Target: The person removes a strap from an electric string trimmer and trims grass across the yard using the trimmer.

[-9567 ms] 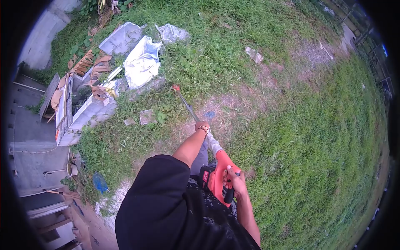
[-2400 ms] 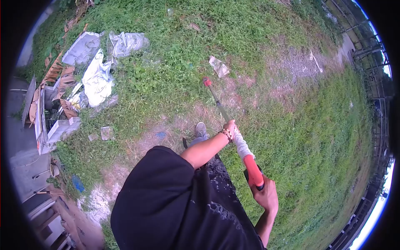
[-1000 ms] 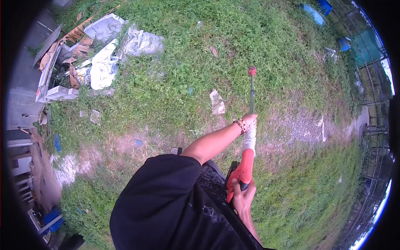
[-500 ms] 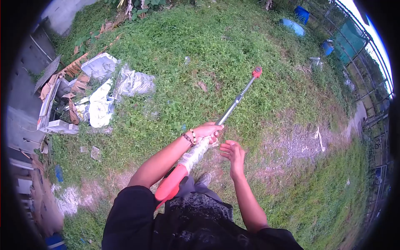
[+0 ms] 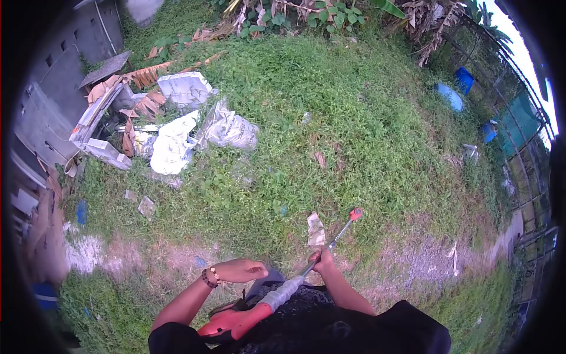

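Note:
A long red grass trimmer (image 5: 233, 321) slants across my front, its red rear housing close to my left side. Clear wrap (image 5: 284, 294) covers the grip, and the metal shaft runs forward through a spring-like section to a small red head (image 5: 355, 213). My right hand (image 5: 322, 259) is closed around the shaft ahead of the wrapping. Over the rear part, my left hand (image 5: 243, 270) is off the tool with its fingers stretched out. A crumpled pale scrap (image 5: 316, 229) shows just beyond my right hand; whether it touches the hand, I cannot tell.
Grass and weeds (image 5: 365, 135) spread ahead. At left lie white sacks (image 5: 175, 143), a printed bag (image 5: 233, 128) and concrete blocks (image 5: 186, 89) by a grey wall (image 5: 62, 88). A fence with green netting (image 5: 522, 124) and blue containers (image 5: 451, 96) stand at right.
My left hand has let go of the trimmer and moved back left. My right hand, free before, now grips the shaft. The red head has come down nearer me, and the view has tilted up.

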The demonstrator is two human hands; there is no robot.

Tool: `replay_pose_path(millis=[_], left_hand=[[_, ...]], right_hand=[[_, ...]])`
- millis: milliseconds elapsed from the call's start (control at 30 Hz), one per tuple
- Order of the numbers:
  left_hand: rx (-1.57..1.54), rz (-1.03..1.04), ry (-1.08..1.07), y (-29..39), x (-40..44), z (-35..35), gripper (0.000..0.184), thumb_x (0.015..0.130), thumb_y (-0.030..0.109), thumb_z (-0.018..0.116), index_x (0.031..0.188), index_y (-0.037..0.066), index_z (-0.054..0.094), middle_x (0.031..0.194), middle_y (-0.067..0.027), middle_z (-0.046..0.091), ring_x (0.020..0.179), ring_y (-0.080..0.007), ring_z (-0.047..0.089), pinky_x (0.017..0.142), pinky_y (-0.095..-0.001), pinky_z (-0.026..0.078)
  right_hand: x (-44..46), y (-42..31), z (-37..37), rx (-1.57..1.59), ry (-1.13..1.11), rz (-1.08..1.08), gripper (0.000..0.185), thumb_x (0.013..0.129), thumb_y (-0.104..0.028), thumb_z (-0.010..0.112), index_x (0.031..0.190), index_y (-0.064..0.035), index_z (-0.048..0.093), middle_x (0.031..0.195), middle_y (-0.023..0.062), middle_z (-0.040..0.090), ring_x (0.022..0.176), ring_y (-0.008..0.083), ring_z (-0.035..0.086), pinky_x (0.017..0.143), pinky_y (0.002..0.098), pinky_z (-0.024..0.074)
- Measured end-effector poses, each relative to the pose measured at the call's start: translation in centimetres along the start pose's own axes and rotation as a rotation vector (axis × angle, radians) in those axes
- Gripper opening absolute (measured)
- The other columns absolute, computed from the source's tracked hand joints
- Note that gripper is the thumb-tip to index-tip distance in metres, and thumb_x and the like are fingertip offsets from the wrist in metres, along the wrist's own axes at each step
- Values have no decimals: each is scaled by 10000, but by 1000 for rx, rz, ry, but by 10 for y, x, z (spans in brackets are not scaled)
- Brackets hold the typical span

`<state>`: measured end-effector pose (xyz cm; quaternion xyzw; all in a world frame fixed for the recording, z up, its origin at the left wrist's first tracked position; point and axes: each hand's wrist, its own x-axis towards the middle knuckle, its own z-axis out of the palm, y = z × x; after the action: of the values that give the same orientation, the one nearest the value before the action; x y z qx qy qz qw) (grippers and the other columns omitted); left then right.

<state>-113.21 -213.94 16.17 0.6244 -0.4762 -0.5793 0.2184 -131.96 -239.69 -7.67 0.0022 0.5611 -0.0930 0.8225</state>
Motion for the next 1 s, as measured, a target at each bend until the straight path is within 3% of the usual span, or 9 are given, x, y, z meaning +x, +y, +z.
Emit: replay_pose_path(millis=[100, 133, 267, 400, 500, 667, 767, 867, 1000], left_hand=[[-231, -126, -73, -9, -93, 21, 488, 920, 496, 474, 1059, 40, 575, 922, -89, 621, 851, -166, 578, 762, -300, 453], [-261, -93, 32, 4, -114, 31, 493, 909, 497, 498, 1099, 47, 565, 897, -93, 622, 854, -163, 580, 765, -298, 452], [-439, -38, 335, 87, -158, 50, 414, 877, 398, 609, 1114, 61, 583, 949, -72, 643, 820, -112, 576, 710, -290, 483], [-287, -417, 384, 111, -160, 47, 412, 823, 347, 684, 1134, 91, 596, 835, -47, 667, 680, -96, 586, 636, -260, 475], [-531, -306, 299, 85, -149, 45, 369, 809, 289, 706, 1101, 83, 615, 852, -37, 668, 723, -89, 596, 649, -259, 472], [-827, 23, 184, 55, -102, 69, 383, 721, 141, 749, 1052, 5, 613, 892, -53, 638, 874, -97, 544, 775, -254, 443], [-1188, -200, 127, 59, -78, 114, 672, 706, -26, 617, 1343, 34, 412, 1174, -33, 571, 1079, -116, 533, 906, -271, 444], [-1216, -203, 427, 72, -55, 152, 695, 659, -95, 612, 1318, 30, 432, 1129, -25, 590, 1030, -111, 554, 898, -277, 450], [-1349, -145, 568, 141, -34, 130, 709, 665, -137, 564, 1339, 11, 402, 1236, -64, 526, 1121, -122, 506, 920, -270, 435]], right_hand=[[1, -2, 9, 29, 73, 83, 424, 950, -457, 394, 667, -147, 335, 515, -27, 305, 430, 122, 326, 408, 260, 303], [11, 0, 1, 38, 129, 74, 390, 942, -362, 426, 645, -124, 339, 520, -13, 332, 424, 129, 338, 407, 263, 333], [35, 8, -5, -176, 360, 41, 342, 909, -318, 471, 653, -135, 337, 520, -5, 331, 395, 133, 333, 376, 270, 329], [40, 12, -3, -187, 454, 33, 280, 894, -287, 460, 697, -128, 339, 523, 12, 334, 399, 143, 342, 383, 279, 331], [61, 2, 8, -241, 487, 76, 273, 889, -286, 457, 697, -125, 350, 522, 15, 333, 411, 163, 358, 404, 298, 335], [83, -23, 21, -349, 345, 143, 387, 908, -428, 453, 689, -120, 367, 513, 29, 327, 427, 183, 359, 428, 319, 324], [85, -37, 43, -417, 275, 121, 372, 907, -400, 408, 718, -82, 368, 564, 61, 357, 452, 193, 355, 436, 334, 346], [86, -44, 55, -454, 281, 213, 424, 912, -483, 436, 720, -112, 366, 546, 52, 350, 439, 197, 349, 444, 358, 320], [132, -27, 56, -645, 281, 280, 417, 916, -432, 400, 680, -92, 350, 533, 67, 344, 442, 206, 355, 441, 364, 330]])
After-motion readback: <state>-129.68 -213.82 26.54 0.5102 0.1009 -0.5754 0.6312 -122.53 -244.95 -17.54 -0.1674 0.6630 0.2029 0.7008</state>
